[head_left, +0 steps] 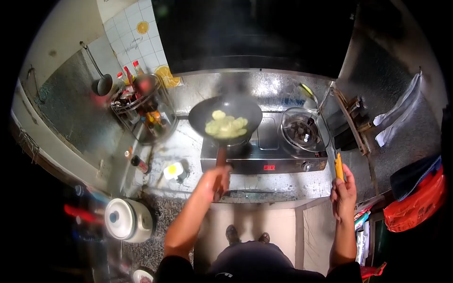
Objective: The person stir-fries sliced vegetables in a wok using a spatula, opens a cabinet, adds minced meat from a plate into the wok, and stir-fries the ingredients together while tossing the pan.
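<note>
My left hand (217, 181) is wrapped round the brown handle of a dark wok (198, 115), which is over the left side of the steel gas stove (236, 162). Pale yellow-green slices (226, 126) lie together in the wok. On the right, my right hand (344, 191) grips the yellow handle of a long utensil (339, 167). Its thin metal shaft runs up beside the stove's right edge, clear of the wok. A glass lid (292, 118) covers the right burner.
A rack of bottles (158, 127) stands at the back left, with a hanging ladle (104, 85) above. A white container (173, 170) is left of the stove. A lidded cooker (137, 220) sits at lower left. A white cloth (401, 111) and a red bag (415, 203) hang at right.
</note>
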The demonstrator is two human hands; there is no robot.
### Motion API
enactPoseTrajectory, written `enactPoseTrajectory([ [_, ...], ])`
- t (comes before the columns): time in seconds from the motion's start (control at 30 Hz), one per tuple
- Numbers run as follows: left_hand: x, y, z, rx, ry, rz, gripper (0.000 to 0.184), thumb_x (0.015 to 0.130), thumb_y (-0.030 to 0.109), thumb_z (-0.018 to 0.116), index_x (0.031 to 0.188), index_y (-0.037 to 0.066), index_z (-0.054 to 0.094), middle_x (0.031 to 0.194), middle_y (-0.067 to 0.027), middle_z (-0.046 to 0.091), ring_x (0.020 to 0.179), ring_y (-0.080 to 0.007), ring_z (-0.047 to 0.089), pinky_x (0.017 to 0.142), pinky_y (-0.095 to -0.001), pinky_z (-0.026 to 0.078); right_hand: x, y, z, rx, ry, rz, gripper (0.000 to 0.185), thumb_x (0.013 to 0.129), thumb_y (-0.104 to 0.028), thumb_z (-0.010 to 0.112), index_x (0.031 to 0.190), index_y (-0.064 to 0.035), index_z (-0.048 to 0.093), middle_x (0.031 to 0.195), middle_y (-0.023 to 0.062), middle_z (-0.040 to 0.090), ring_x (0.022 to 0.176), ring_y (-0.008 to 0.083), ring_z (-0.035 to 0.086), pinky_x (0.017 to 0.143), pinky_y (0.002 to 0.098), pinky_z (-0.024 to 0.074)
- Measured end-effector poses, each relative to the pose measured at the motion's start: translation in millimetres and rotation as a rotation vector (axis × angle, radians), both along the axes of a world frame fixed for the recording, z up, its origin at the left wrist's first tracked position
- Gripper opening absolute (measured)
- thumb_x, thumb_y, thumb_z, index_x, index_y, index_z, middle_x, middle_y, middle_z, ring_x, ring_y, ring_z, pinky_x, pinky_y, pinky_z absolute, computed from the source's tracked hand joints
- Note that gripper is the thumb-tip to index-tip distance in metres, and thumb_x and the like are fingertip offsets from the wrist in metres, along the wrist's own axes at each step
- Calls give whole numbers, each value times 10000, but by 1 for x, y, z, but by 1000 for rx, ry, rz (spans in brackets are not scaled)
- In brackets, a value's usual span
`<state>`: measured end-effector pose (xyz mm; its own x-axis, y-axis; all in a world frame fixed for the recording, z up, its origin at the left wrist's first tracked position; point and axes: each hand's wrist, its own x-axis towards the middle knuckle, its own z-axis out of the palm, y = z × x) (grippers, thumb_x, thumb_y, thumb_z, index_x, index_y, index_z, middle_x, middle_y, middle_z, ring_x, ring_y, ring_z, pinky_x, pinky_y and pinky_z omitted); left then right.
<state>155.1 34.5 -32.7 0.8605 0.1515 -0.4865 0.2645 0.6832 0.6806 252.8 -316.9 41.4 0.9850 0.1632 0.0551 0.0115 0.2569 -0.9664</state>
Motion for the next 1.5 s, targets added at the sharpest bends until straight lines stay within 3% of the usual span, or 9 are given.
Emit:
enactPoseTrajectory([
  [0.5, -9, 0, -33, -143, -41, -56, 152, 787, 113, 572, 763, 119, 422, 553, 26, 419, 424, -89, 411, 378, -235, 329, 17, 62, -31, -202, -15, 199, 417, 864, -130, 536, 1257, -101, 400, 654, -40, 437, 451, 25, 346, 380, 164, 261],
  [0.63, 16, 9, -57, -55, -47, -47, 143, 796, 127, 579, 781, 115, 437, 575, 26, 435, 454, -87, 424, 409, -232, 352, 35, 124, -56, 103, 413, 397, 293, 892, -204, 525, 1169, -125, 465, 626, -45, 411, 433, 31, 287, 376, 166, 223],
  [0.8, 28, 19, -70, -22, -59, -57, 150, 791, 155, 608, 783, 109, 465, 585, 19, 456, 460, -90, 440, 422, -251, 375, 29, 152, -56, 151, 373, 431, 271, 928, -289, 448, 1114, -94, 478, 594, -45, 347, 441, 40, 296, 379, 174, 241],
  [0.97, 38, 29, -82, -82, -64, -43, 157, 789, 152, 613, 749, 109, 467, 579, 16, 466, 454, -92, 453, 418, -250, 383, 27, 161, -45, -12, -23, 399, 299, 929, -335, 423, 1101, -93, 459, 648, -22, 404, 470, 43, 351, 389, 181, 268],
  [1.1, 40, 31, -95, -34, -96, -41, 183, 792, 161, 622, 797, 91, 454, 593, 0, 478, 465, -99, 471, 409, -245, 396, 60, 174, -127, -756, -244, 161, 372, 927, -374, 406, 904, -25, 534, 587, 59, 476, 505, 184, 483, 493, 336, 395],
  [1.17, 35, 25, -97, -68, -94, -37, 207, 789, 180, 634, 808, 94, 448, 596, -2, 481, 467, -100, 474, 411, -245, 402, 74, 179, -162, -1004, -339, 129, 316, 915, -386, 443, 819, -98, 527, 531, -49, 391, 441, 46, 347, 381, 218, 248],
  [1.3, 43, 28, -99, -101, -133, -41, 258, 791, 238, 650, 865, 94, 448, 635, -25, 514, 494, -129, 516, 434, -265, 449, 72, 176, -173, -970, -355, 116, 340, 915, -361, 458, 762, -63, 514, 531, -14, 428, 442, 84, 390, 397, 255, 291],
  [1.4, 38, 28, -95, -100, -133, -34, 289, 813, 320, 621, 920, 85, 490, 687, -48, 552, 548, -131, 547, 485, -278, 479, 69, 177, -151, -926, 2, 219, 370, 911, -336, 475, 869, 28, 530, 558, 61, 487, 496, 153, 459, 467, 308, 359],
  [1.5, 29, 26, -93, -223, -96, 16, 399, 838, 401, 567, 1031, 66, 470, 772, -93, 565, 630, -166, 573, 570, -319, 507, 67, 176, -131, -1057, -324, 143, 360, 905, -330, 485, 977, 19, 531, 588, 81, 523, 511, 173, 495, 488, 310, 386],
])
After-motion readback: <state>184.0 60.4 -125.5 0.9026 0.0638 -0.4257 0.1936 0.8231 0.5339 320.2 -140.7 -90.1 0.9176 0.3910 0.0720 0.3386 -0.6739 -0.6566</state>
